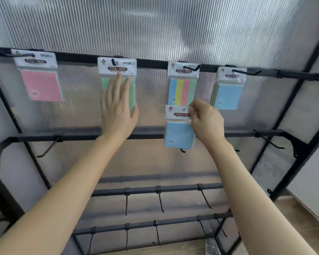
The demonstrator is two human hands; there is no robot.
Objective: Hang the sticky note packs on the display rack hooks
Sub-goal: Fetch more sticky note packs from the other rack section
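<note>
Blue sticky note pack [179, 135] was found off the hooks, held in the air below the top rail [151, 62], directly under the striped pack [182, 89] that hung from that rail. The right hand [206, 120] pinched it by the right edge of its white header card, beside the hang hole [183, 109]. The left hand [116, 109] lay open and flat against the green pack [132, 89], which hung from the rail further left. Judged by appearance, the held pack is light, with a thin, slippery clear sleeve and a pad stiff enough to hang straight. The header card looks the weak part and would likely tear at the hole if forced. Hold is best kept on the header close to the hole, leaving the hole itself uncovered for a hook. What appeared to be a bare hook [300, 75] stood at the right end of the rail. Not determinable: the fine print on the headers; how many packs sat behind each front one; the hook below the rail behind the held pack, of which only the hook tip [182, 150] showed; the rail's outer ends, cut off at the frame edges.
</note>
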